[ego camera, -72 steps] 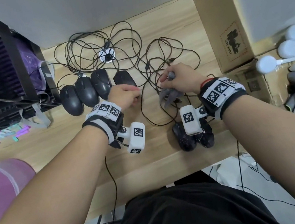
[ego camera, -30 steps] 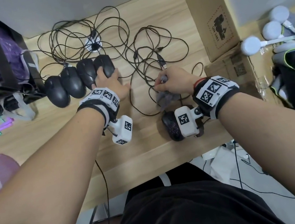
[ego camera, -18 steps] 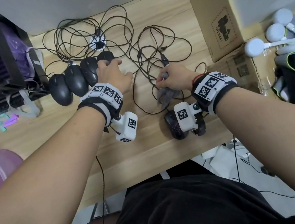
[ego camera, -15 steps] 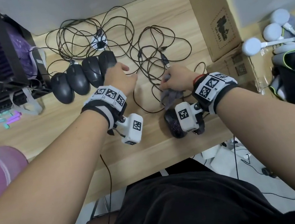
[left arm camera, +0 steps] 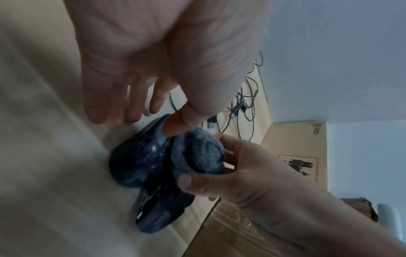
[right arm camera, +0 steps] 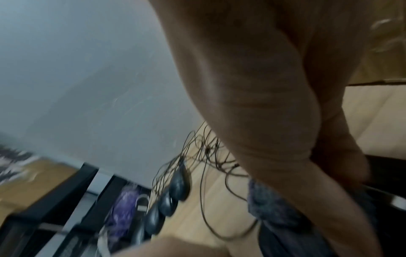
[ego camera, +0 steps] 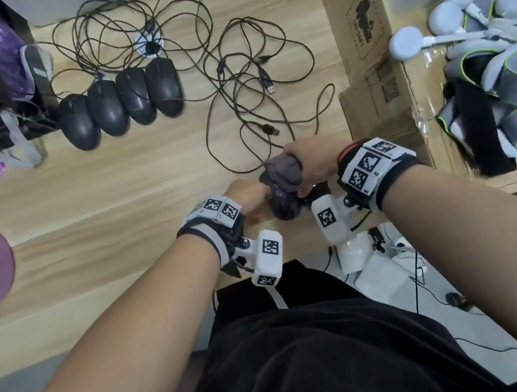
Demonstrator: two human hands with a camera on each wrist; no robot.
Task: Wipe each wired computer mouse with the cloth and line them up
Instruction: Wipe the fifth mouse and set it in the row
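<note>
Grey cloth (left arm camera: 196, 153), bunched up, is pinched in the right hand (ego camera: 311, 163) and pressed on a dark mouse (left arm camera: 138, 156) near the table's (ego camera: 133, 189) front edge. The left hand (left arm camera: 151, 57) has straight fingers (left arm camera: 96, 104), thumb touching that mouse. A second mouse (left arm camera: 162, 212) lies just beside it. Four mice (ego camera: 120, 104) sit in a row farther back, among cables (ego camera: 228, 64).

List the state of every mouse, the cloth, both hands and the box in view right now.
row of four mice: lined up side by side on the desk, untouched.
speckled mouse: on the desk, left thumb on it, cloth against it.
second dark mouse: lies beside it, untouched.
cloth: bunched in the right hand.
left hand: fingers straight.
right hand: grips the cloth.
cardboard box: flap open.
cables: loose, tangled.
</note>
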